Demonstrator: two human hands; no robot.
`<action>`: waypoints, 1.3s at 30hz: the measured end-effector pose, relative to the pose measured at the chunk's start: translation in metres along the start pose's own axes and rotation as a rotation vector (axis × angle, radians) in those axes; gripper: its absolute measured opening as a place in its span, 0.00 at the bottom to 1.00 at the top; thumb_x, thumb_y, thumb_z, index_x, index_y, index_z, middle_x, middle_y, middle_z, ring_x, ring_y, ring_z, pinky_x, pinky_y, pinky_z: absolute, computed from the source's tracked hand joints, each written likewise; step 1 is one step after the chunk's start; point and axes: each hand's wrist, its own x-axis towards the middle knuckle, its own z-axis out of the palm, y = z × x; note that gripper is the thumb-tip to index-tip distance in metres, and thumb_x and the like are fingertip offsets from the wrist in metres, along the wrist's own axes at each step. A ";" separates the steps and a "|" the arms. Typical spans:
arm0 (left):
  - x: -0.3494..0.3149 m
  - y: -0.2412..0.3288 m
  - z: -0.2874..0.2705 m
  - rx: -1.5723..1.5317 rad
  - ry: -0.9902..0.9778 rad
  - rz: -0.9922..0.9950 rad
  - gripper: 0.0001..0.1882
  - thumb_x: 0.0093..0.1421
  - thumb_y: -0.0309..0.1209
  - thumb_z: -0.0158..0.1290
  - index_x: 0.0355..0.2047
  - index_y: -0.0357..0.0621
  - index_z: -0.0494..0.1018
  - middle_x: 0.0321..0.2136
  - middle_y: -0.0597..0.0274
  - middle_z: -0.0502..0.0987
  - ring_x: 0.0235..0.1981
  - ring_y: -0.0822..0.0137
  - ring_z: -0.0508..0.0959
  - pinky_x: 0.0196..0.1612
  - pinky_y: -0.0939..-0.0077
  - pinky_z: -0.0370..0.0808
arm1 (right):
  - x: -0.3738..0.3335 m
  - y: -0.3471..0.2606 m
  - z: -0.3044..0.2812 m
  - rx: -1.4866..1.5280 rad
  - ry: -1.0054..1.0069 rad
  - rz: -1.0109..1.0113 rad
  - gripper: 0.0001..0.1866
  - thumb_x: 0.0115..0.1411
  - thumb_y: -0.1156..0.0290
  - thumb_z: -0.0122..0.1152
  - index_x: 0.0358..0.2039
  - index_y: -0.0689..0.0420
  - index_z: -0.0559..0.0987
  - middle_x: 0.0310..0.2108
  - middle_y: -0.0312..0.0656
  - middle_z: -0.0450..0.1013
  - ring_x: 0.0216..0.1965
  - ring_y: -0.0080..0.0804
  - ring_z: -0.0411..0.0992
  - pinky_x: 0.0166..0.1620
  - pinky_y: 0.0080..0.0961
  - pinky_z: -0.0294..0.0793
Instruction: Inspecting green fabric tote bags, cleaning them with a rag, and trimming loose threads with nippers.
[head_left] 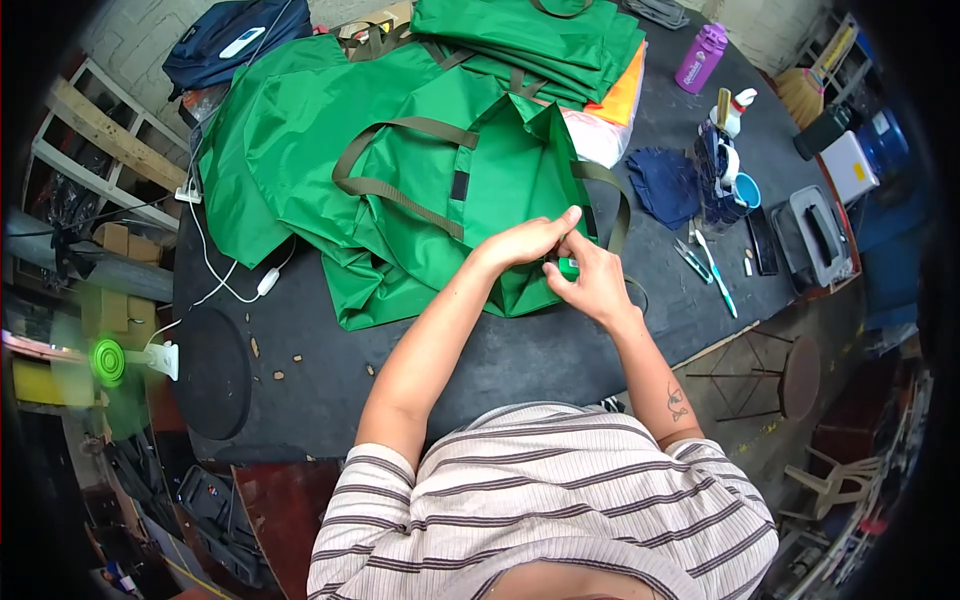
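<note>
A green fabric tote bag (pixel 420 215) with olive webbing handles (pixel 405 190) lies on its side in front of me, its mouth toward the right. A dark hook-and-loop patch (pixel 459 186) shows on its upper panel. My left hand (pixel 530 240) is closed at the bag's edge, seemingly pinching it; the fingertips are partly hidden. Close beside it, my right hand (pixel 598 278) is closed around a small bright green lighter (pixel 568 268), its dark end pointing toward the left hand. No flame can be made out.
More green bags (pixel 540 50) are stacked at the back. To the right are a purple bottle (pixel 701 58), dark blue cloth (pixel 664 186), snips (pixel 692 262), a seam ripper (pixel 716 275) and a grey case (pixel 812 235). A white cable (pixel 268 282) and clip fan (pixel 108 361) are at left.
</note>
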 end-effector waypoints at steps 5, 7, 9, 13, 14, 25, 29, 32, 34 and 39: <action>0.005 -0.002 0.003 0.044 0.003 0.008 0.41 0.65 0.63 0.29 0.30 0.36 0.77 0.27 0.61 0.77 0.30 0.70 0.72 0.42 0.74 0.69 | -0.001 -0.001 0.005 0.062 0.061 -0.005 0.15 0.48 0.68 0.62 0.34 0.58 0.71 0.30 0.43 0.75 0.28 0.44 0.75 0.32 0.36 0.74; 0.004 -0.001 0.004 0.015 0.015 0.031 0.42 0.64 0.63 0.28 0.28 0.35 0.76 0.25 0.60 0.76 0.29 0.69 0.72 0.42 0.74 0.69 | -0.002 0.000 0.007 0.066 0.067 -0.002 0.15 0.47 0.68 0.62 0.35 0.58 0.71 0.30 0.43 0.75 0.29 0.44 0.75 0.32 0.35 0.74; -0.001 0.007 0.003 0.054 0.017 0.014 0.42 0.65 0.63 0.28 0.28 0.35 0.76 0.25 0.60 0.76 0.29 0.70 0.71 0.42 0.74 0.69 | -0.003 0.000 0.007 0.118 0.111 -0.006 0.14 0.47 0.69 0.62 0.34 0.58 0.71 0.30 0.43 0.76 0.30 0.43 0.75 0.33 0.35 0.75; -0.001 0.008 0.003 0.091 0.012 -0.011 0.41 0.65 0.63 0.28 0.27 0.35 0.75 0.25 0.61 0.75 0.29 0.69 0.70 0.41 0.73 0.68 | -0.004 -0.001 0.002 0.089 0.081 0.003 0.14 0.46 0.71 0.61 0.34 0.58 0.71 0.30 0.43 0.76 0.30 0.43 0.75 0.34 0.35 0.75; -0.001 0.007 0.004 0.090 0.011 -0.012 0.41 0.65 0.63 0.28 0.27 0.35 0.75 0.25 0.61 0.75 0.29 0.69 0.70 0.41 0.73 0.68 | -0.004 -0.001 0.003 0.093 0.080 -0.005 0.14 0.46 0.71 0.61 0.34 0.58 0.71 0.30 0.43 0.76 0.30 0.43 0.75 0.33 0.35 0.75; -0.002 0.009 0.005 0.109 0.040 0.019 0.43 0.64 0.64 0.29 0.28 0.33 0.76 0.25 0.58 0.75 0.28 0.67 0.70 0.39 0.70 0.69 | -0.005 -0.002 0.000 0.071 0.055 -0.007 0.13 0.48 0.70 0.62 0.33 0.58 0.72 0.29 0.44 0.75 0.29 0.45 0.75 0.32 0.36 0.73; -0.003 0.009 0.002 0.082 0.088 0.011 0.46 0.63 0.64 0.29 0.37 0.27 0.77 0.35 0.46 0.79 0.38 0.58 0.79 0.47 0.67 0.73 | -0.012 0.002 -0.013 0.122 0.185 0.059 0.14 0.51 0.66 0.64 0.30 0.58 0.69 0.26 0.46 0.73 0.28 0.46 0.74 0.32 0.35 0.73; -0.019 0.038 0.013 0.127 0.205 0.147 0.46 0.63 0.64 0.29 0.38 0.26 0.76 0.37 0.42 0.79 0.44 0.53 0.78 0.52 0.65 0.71 | -0.029 0.002 -0.033 0.065 0.142 0.149 0.13 0.49 0.67 0.64 0.29 0.58 0.69 0.24 0.45 0.72 0.25 0.45 0.73 0.29 0.34 0.71; -0.025 0.047 0.019 0.185 0.032 0.151 0.46 0.64 0.63 0.28 0.39 0.26 0.76 0.38 0.41 0.79 0.45 0.52 0.78 0.51 0.65 0.71 | -0.043 0.000 -0.035 0.022 0.055 0.153 0.14 0.47 0.66 0.65 0.28 0.58 0.69 0.23 0.45 0.71 0.24 0.44 0.73 0.28 0.34 0.71; -0.032 0.070 0.035 0.531 -0.101 0.018 0.43 0.63 0.64 0.27 0.27 0.39 0.80 0.25 0.43 0.77 0.32 0.49 0.77 0.41 0.60 0.71 | -0.059 -0.006 -0.018 -0.001 0.075 0.063 0.15 0.45 0.67 0.64 0.31 0.58 0.71 0.28 0.43 0.72 0.26 0.43 0.73 0.29 0.34 0.73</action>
